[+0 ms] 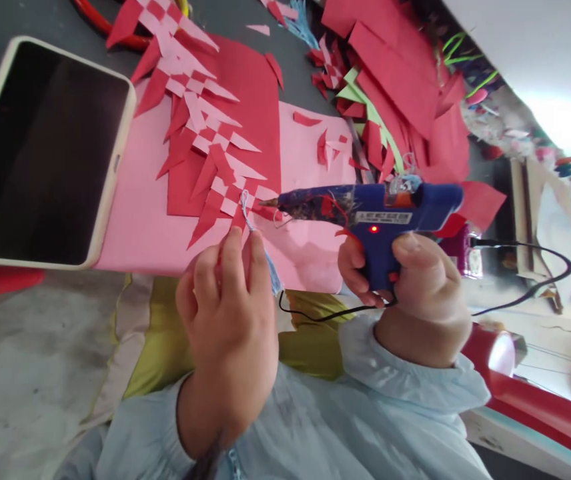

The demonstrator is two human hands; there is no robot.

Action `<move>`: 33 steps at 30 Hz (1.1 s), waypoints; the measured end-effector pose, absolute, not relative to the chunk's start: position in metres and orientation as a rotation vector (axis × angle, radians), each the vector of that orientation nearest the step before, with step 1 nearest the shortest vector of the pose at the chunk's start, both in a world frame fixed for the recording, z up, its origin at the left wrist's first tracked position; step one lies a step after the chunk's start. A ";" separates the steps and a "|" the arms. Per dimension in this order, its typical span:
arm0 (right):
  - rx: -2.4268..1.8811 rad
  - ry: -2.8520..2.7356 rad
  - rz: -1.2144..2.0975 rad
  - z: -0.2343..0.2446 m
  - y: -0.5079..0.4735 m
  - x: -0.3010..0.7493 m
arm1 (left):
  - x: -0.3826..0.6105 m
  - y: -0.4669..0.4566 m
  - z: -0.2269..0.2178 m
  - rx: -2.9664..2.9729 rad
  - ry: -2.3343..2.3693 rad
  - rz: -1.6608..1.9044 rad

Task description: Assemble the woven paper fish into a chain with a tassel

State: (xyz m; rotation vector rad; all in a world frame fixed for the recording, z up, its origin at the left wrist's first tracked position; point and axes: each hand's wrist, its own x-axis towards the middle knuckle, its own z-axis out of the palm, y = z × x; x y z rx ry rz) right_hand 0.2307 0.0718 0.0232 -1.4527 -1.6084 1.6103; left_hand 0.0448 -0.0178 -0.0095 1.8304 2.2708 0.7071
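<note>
My right hand [428, 287] is wrapped round a blue hot glue gun [380, 247], its red light lit. The gun's dark, glue-stained nozzle points left, its tip just beside a red-and-pink woven paper piece [230, 193]. My left hand [233, 313] lies at that piece's near end, fingers closed on a light-blue tassel [271, 267]. The tassel's looped cord rests over the checkered weave; part of it is hidden by my fingers. Further woven paper pieces [205, 127] with pointed tips form a row reaching away from me, over a red paper sheet [260, 87].
A phone [45, 153] in a pale case lies left on the pink paper [135, 220]. Red-handled scissors [93, 17] are behind it. Red paper sheets [395, 73], green scraps [365, 100] and blue tassels [303, 27] lie at the back right. A black cord [325, 315] trails from the gun.
</note>
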 end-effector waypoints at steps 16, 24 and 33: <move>-1.351 -1.611 1.718 0.013 0.073 0.229 | 0.045 -0.017 -0.007 1.806 2.280 0.710; -1.270 -1.579 1.761 0.015 0.080 0.228 | 0.045 -0.017 -0.010 1.800 2.270 0.768; -1.237 -1.710 1.697 0.013 0.078 0.232 | 0.034 -0.016 -0.015 1.827 2.167 1.056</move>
